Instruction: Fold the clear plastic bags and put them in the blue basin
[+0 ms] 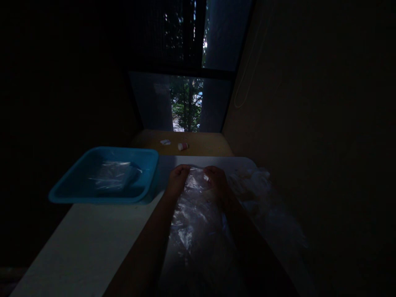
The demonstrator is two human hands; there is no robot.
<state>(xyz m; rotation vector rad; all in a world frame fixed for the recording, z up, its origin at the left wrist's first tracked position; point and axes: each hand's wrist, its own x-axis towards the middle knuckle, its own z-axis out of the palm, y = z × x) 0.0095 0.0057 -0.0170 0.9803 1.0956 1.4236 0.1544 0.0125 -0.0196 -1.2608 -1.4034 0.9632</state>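
Note:
A clear plastic bag [196, 181] is stretched between my two hands, over the white table. My left hand [177, 178] is closed on its far left corner. On the opposite corner, my right hand [217, 178] is closed too, with its thumb side toward the bag. More crinkled clear plastic [192, 231] lies under and between my forearms, shining where window light strikes it. In this dim light I cannot tell whether it is part of the same bag.
A blue plastic basin [148, 196] stands at the left with folded clear plastic [113, 175] inside. Loose plastic [256, 185] is heaped at the table's right. Beyond the white table [93, 239], a small bottle [182, 146] and a scrap [165, 142] lie on a wooden surface [204, 142] below the window.

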